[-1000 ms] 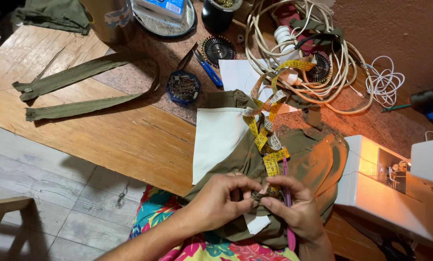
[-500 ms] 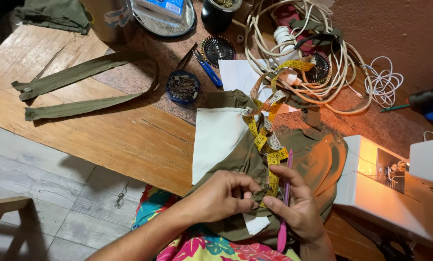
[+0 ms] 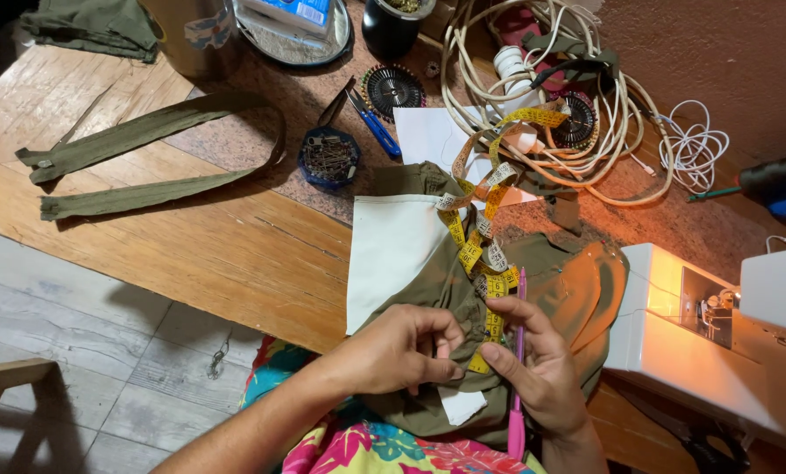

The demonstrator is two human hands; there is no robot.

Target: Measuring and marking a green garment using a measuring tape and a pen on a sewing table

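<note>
Pinching a fold of the olive garment [image 3: 533, 290] at six o'clock, your left hand [image 3: 401, 351] closes its grip on the cloth to keep it taut — your right hand [image 3: 542, 369] wraps a pink tool [image 3: 518, 386] beside the yellow tape measure [image 3: 485, 254]; the garment drapes from counter [image 3: 235, 254] to lap.

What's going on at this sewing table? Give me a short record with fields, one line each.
Left hand: left hand pinches the olive fabric on the lap
Right hand: right hand holds a pink tool and touches the same fabric
On the fabric: yellow tape measure, white lining piece
On the table: wooden table with olive strap, pin box, blue scissors, coiled white cords
At right: white sewing machine, lamp lit
</note>
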